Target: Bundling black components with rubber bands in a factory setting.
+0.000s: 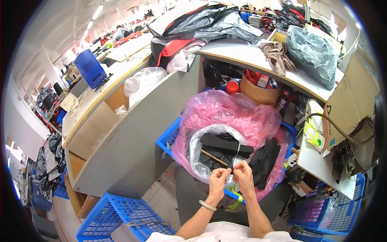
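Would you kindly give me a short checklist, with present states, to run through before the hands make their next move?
1. Both hands visible: ok; left hand and right hand are close together.
2. Item between them identified: cannot tell; too small.
3. Clear bag open: ok; black pieces show inside.
4. Bag free of loose objects: not ok; a thin stick lies across the opening.
5. Black strips visible: ok; on the pink plastic, right of the bag.
6. Bracelet clear of the plastic: ok; on the left wrist.
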